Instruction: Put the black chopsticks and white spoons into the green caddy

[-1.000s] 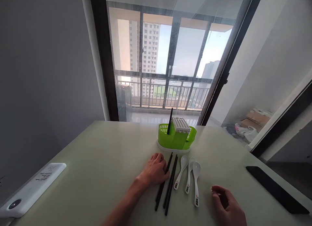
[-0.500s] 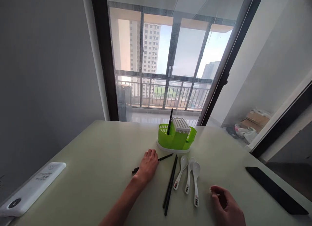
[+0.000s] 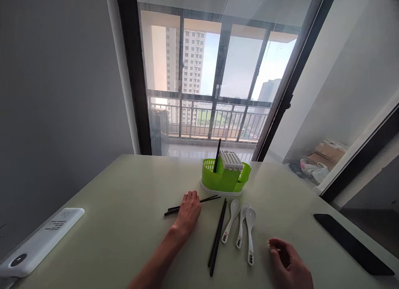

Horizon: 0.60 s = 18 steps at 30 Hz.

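Observation:
My left hand point(image 3: 189, 210) is closed over a pair of black chopsticks point(image 3: 173, 211) lying on the table, their ends showing on both sides of it. The palm hides their middle. At lower right, my right hand point(image 3: 289, 262) rests on the table with fingers curled and thumb close to the index finger, nothing visible in it. Between the hands lie another pair of black chopsticks point(image 3: 217, 239) and three white spoons, a left one point(image 3: 231, 220), a middle one point(image 3: 242, 224) and a right one point(image 3: 250, 235), handles toward me.
Behind the chopsticks stands a green cutlery caddy point(image 3: 215, 182) with a white slotted top and upright black chopsticks point(image 3: 217, 156). A white device point(image 3: 43, 241) lies at left, a flat black object point(image 3: 352, 243) at right. The pale table point(image 3: 124, 185) ends before a glass door.
The chopsticks under my left hand have shifted slightly left, so more of their left ends shows and the two sticks are spread apart. My right hand has stayed in place.

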### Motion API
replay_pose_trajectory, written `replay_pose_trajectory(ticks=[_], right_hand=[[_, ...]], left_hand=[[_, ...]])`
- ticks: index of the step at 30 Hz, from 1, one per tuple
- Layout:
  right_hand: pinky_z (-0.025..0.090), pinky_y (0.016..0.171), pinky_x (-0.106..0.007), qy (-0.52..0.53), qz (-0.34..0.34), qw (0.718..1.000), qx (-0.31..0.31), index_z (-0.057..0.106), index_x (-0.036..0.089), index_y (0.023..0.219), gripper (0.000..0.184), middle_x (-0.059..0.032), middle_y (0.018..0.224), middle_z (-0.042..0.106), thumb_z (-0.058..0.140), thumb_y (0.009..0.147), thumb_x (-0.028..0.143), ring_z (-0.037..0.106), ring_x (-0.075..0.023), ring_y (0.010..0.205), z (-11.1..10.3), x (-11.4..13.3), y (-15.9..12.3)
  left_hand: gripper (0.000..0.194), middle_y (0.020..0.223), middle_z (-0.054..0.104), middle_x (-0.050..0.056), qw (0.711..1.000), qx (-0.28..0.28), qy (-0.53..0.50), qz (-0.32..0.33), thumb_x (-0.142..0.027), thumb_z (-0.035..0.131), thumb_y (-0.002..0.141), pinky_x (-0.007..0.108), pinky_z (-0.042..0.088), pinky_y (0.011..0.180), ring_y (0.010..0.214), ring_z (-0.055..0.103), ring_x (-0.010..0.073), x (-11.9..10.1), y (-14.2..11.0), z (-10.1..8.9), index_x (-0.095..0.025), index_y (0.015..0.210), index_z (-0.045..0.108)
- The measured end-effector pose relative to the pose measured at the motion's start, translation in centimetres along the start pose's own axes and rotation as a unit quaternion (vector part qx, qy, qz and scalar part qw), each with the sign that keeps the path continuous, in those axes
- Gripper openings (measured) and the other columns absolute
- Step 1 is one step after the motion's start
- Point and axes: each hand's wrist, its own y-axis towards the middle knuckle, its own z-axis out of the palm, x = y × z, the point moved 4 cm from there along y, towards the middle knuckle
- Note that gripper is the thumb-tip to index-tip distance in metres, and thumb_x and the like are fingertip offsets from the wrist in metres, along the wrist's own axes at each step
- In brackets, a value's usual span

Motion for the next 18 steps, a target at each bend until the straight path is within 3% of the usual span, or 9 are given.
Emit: replay_pose_trajectory(ticks=[6, 8, 10, 13, 18], right_hand=[[0.056, 0.068, -0.032, -0.009, -0.006, 1.000, 0.020, 0.070, 0.024, 0.093, 0.040, -0.0072, 0.092, 0.076, 0.055, 0.078, 0.057, 0.072, -0.0249, 0.079, 0.1, -0.8, 0.3], [0.055, 0.066, -0.032, -0.013, -0.006, 1.000, 0.018, 0.070, 0.024, 0.093, 0.040, -0.0077, 0.091, 0.077, 0.055, 0.078, 0.058, 0.072, -0.0251, 0.079, 0.2, -0.9, 0.3], [0.055, 0.065, -0.031, -0.015, 0.004, 1.000, 0.019, 0.070, 0.023, 0.094, 0.040, -0.0078, 0.091, 0.076, 0.055, 0.079, 0.058, 0.072, -0.0245, 0.078, 0.2, -0.9, 0.3], [0.056, 0.068, -0.031, -0.013, 0.012, 0.999, 0.032, 0.071, 0.023, 0.094, 0.041, -0.0075, 0.091, 0.076, 0.056, 0.077, 0.057, 0.072, -0.0237, 0.077, 0.2, -1.4, 0.6], [0.057, 0.070, -0.032, -0.006, 0.026, 0.997, 0.074, 0.072, 0.023, 0.093, 0.043, -0.0077, 0.091, 0.077, 0.062, 0.072, 0.058, 0.073, -0.0255, 0.079, 0.4, -2.4, 1.2]], left_hand=[[0.023, 0.103, 0.068, 0.012, 0.999, -0.027, -0.038, -0.005, -0.001, 0.046, 0.096, 0.036, 0.051, 0.084, 0.095, 0.065, 0.0253, -0.1, 0.1, -1.4, -0.013, 0.103, 0.065], [0.021, 0.101, 0.070, 0.009, 0.991, -0.062, -0.116, 0.001, -0.010, 0.043, 0.102, 0.033, 0.052, 0.080, 0.090, 0.068, 0.0229, -0.3, 0.0, -2.2, -0.017, 0.107, 0.063], [0.018, 0.099, 0.074, 0.007, 0.962, -0.113, -0.250, 0.002, -0.021, 0.044, 0.105, 0.030, 0.053, 0.076, 0.085, 0.071, 0.0206, -0.7, -0.3, -3.1, -0.021, 0.111, 0.061], [0.015, 0.101, 0.078, 0.004, 0.862, -0.162, -0.479, -0.030, -0.034, 0.050, 0.104, 0.030, 0.056, 0.082, 0.091, 0.075, 0.0197, -1.1, -0.4, -4.2, -0.024, 0.110, 0.059], [0.032, 0.098, 0.078, 0.008, 0.608, -0.139, -0.771, -0.128, -0.047, 0.067, 0.093, 0.043, 0.060, 0.090, 0.091, 0.077, 0.0246, -1.2, 0.2, -4.4, -0.020, 0.106, 0.057]])
